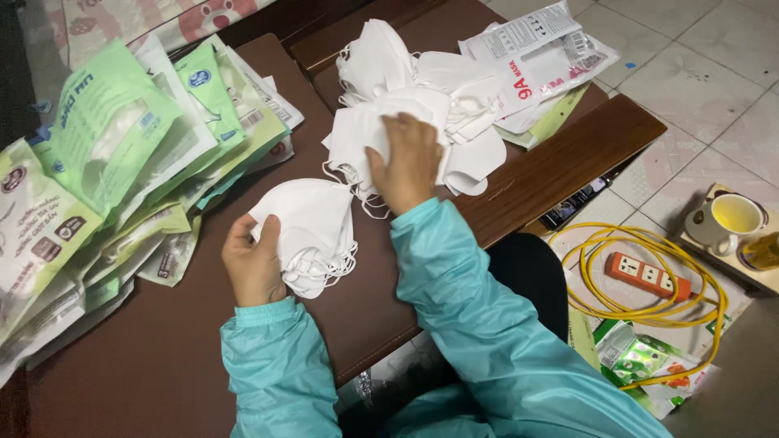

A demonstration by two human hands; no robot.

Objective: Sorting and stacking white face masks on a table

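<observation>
From the head view, my left hand [253, 264] is closed on a small stack of white folded fabric face masks [312, 231] near me on the brown wooden table [162, 357]. My right hand [406, 162], fingers curled, grips one mask in the far loose white pile [406, 105]. Green packets [105, 162] lie left.

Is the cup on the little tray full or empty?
Partly full: the white cup stands upright on the wooden tray, with yellow liquid showing inside.

A dark brown wooden table [560, 162] stands on a pale tiled floor [698, 73].
</observation>
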